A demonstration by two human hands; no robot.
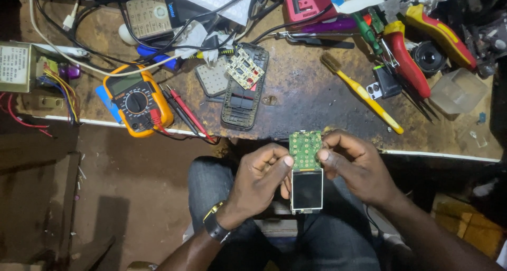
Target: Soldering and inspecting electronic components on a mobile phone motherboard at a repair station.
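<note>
Cluttered, the worktop (306, 99) fills the upper view, an orange multimeter (138, 100) at 10 o'clock. Below centre, left hand (257, 182) and right hand (355, 168) clamp a phone circuit board (306, 171), seemingly under inspection; turning it calls for steady fingers.

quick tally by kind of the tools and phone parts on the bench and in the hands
Circuit boards: 2, one with a screen held by the left hand and right hand, one on the bench
Phone frame: 1
Multimeter: 1
Yellow toothbrush: 1
Red-handled pliers: 1
Keypad phone: 1
Total: 7
</note>
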